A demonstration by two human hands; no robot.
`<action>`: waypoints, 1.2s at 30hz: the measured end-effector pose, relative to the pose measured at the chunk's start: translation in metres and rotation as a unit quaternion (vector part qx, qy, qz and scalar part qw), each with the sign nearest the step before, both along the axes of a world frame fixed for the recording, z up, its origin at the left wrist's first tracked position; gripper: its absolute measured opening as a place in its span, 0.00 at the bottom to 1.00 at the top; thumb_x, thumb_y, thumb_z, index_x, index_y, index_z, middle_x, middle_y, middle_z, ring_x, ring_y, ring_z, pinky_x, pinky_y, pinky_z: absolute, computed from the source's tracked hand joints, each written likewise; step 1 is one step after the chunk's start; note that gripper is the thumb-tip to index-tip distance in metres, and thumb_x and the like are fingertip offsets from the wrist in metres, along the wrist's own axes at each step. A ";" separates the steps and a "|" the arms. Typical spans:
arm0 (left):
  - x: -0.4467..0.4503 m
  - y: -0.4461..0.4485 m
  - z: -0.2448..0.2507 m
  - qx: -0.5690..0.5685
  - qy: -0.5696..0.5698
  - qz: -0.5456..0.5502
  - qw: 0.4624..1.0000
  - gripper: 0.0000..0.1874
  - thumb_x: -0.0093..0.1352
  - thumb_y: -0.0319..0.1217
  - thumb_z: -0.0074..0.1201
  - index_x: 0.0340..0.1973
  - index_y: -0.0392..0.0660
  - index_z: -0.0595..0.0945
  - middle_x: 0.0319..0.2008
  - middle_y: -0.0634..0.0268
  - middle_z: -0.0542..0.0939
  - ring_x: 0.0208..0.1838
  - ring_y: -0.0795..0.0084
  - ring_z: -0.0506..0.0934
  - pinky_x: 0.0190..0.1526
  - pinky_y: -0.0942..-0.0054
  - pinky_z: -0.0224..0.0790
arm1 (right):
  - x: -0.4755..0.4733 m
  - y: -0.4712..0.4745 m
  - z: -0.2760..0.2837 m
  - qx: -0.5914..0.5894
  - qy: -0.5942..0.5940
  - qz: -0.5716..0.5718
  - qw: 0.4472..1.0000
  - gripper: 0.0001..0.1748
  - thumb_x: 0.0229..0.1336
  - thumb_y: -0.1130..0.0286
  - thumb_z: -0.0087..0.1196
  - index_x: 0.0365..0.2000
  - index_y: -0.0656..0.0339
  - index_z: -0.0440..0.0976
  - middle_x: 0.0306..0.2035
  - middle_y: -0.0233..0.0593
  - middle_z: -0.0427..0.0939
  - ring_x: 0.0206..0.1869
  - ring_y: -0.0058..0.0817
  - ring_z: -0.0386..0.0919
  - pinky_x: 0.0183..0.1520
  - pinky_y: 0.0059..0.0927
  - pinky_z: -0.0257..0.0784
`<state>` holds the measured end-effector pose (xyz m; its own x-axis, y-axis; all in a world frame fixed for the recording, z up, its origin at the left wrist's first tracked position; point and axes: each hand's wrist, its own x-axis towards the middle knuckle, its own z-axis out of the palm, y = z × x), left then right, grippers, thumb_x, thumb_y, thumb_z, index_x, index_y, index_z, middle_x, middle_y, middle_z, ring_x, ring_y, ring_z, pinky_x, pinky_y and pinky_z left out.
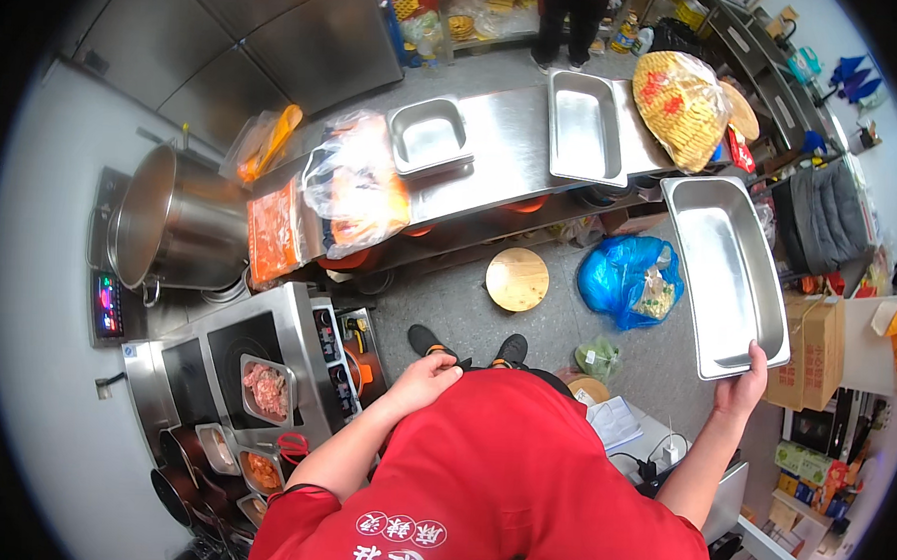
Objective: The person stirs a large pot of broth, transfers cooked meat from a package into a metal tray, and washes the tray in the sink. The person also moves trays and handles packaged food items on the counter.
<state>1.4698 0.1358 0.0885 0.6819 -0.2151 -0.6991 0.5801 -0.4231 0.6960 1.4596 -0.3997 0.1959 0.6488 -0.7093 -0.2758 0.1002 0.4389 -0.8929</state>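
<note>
My right hand [740, 386] grips the near rim of a long, empty stainless steel pan [726, 273], held out to the right with its inside facing up. Against the front of my red shirt, near the waist, rests my left hand [427, 383]; nothing shows in it, and its fingers look loosely curled. Two more empty steel pans, one deep and rectangular [586, 128] and one smaller [428, 136], stand on the steel counter [499, 147] in front of me. A large bag of yellow noodle-like food [677, 106] lies at the counter's right end.
Plastic-wrapped orange packages [362, 194] lie on the counter's left. A big steel pot [181, 219] and a cooktop with a pan of raw meat [267, 390] stand left. On the floor are a wooden stool [517, 279] and a blue plastic bag [617, 280]. A person [572, 23] stands beyond the counter.
</note>
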 end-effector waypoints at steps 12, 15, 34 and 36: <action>0.088 -0.020 0.007 0.029 -0.023 -0.118 0.992 0.24 0.76 0.41 0.58 0.60 0.35 0.80 0.53 0.54 0.85 0.57 0.66 0.81 0.60 0.67 0.72 | -0.014 0.009 -0.014 -0.026 0.024 -0.094 0.995 0.28 0.65 0.75 0.51 0.64 0.73 0.67 0.60 0.50 0.77 0.60 0.41 0.79 0.64 0.43 0.74; 0.127 -0.031 -0.007 0.024 -0.032 -0.169 0.985 0.23 0.76 0.40 0.58 0.59 0.37 0.81 0.52 0.57 0.85 0.57 0.68 0.80 0.60 0.68 0.71 | -0.028 0.025 -0.006 -0.086 0.012 -0.142 0.986 0.30 0.63 0.77 0.51 0.66 0.69 0.65 0.62 0.46 0.75 0.63 0.38 0.76 0.67 0.41 0.70; 0.195 -0.163 -0.154 0.053 0.164 -0.536 0.827 0.27 0.77 0.45 0.52 0.60 0.36 0.80 0.61 0.45 0.81 0.65 0.54 0.79 0.66 0.65 0.69 | -0.146 -0.056 0.007 -0.094 0.070 -0.450 0.885 0.25 0.67 0.74 0.55 0.62 0.71 0.69 0.57 0.46 0.78 0.57 0.36 0.79 0.61 0.38 0.75; 0.215 -0.172 -0.197 0.154 0.065 -0.638 0.752 0.27 0.76 0.45 0.52 0.60 0.36 0.80 0.61 0.44 0.81 0.65 0.54 0.79 0.66 0.65 0.69 | -0.143 -0.095 -0.003 -0.061 0.048 -0.477 0.876 0.24 0.67 0.74 0.55 0.61 0.72 0.70 0.57 0.46 0.79 0.57 0.36 0.80 0.60 0.38 0.76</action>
<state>1.6845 -0.0360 -0.1083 -0.0196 -0.4508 -0.8924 -0.3793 -0.8225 0.4238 1.3161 -0.4945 0.1924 -0.2757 -0.9440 -0.1810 0.2914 0.0973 -0.9516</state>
